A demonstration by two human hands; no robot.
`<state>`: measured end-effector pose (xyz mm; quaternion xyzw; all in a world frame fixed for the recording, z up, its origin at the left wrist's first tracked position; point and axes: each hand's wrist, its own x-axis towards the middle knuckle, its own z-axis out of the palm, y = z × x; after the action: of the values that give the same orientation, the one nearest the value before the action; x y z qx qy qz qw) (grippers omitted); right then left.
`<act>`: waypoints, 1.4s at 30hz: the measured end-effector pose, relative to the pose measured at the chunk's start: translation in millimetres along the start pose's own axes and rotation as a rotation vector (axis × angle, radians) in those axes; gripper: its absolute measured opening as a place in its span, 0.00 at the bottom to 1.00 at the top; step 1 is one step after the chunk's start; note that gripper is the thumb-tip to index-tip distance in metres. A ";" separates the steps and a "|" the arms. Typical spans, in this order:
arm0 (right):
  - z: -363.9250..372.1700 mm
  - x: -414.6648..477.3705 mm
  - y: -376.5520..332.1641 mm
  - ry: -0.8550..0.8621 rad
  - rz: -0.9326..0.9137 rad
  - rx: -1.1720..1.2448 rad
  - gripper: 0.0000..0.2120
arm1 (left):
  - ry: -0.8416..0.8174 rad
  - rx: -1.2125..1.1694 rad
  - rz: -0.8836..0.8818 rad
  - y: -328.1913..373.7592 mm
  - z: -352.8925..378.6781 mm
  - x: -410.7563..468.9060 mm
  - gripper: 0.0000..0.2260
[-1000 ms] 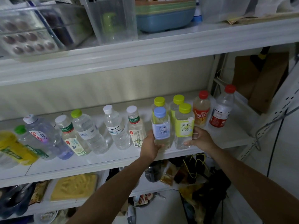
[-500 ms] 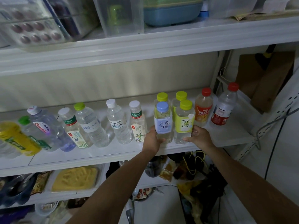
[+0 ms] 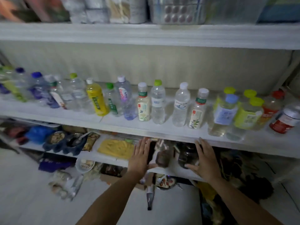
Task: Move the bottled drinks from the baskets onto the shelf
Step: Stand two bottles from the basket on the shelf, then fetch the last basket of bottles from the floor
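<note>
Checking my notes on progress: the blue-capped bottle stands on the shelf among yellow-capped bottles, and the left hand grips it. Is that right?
Not quite. The head view shows the left hand gripping nothing: it is open, fingers straight, below the shelf. The blue-capped bottle does stand on the shelf among yellow-capped bottles.
</note>
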<state>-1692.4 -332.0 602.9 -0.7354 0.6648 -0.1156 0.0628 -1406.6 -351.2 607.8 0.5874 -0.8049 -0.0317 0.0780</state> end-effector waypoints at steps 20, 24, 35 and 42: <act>90.5 4.2 -612.8 -0.297 -1.114 0.058 0.57 | 0.160 -0.006 -1.260 -330.9 -115.1 -409.4 0.47; 112.5 9.4 -667.1 -0.354 -1.212 0.038 0.56 | 0.145 -0.023 -1.342 -355.9 -114.6 -431.2 0.47; 162.1 113.1 -809.4 -0.438 -1.363 0.004 0.54 | 0.122 -0.047 -1.524 -502.6 -127.3 -386.7 0.47; 189.2 167.8 -902.4 -0.498 -1.491 -0.009 0.54 | 0.132 -0.094 -1.650 -575.4 -131.1 -376.9 0.47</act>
<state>-760.3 -412.4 656.7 -0.9920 -0.0371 0.0436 0.1127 -731.8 -164.7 621.7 0.9861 -0.1067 -0.0777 0.1011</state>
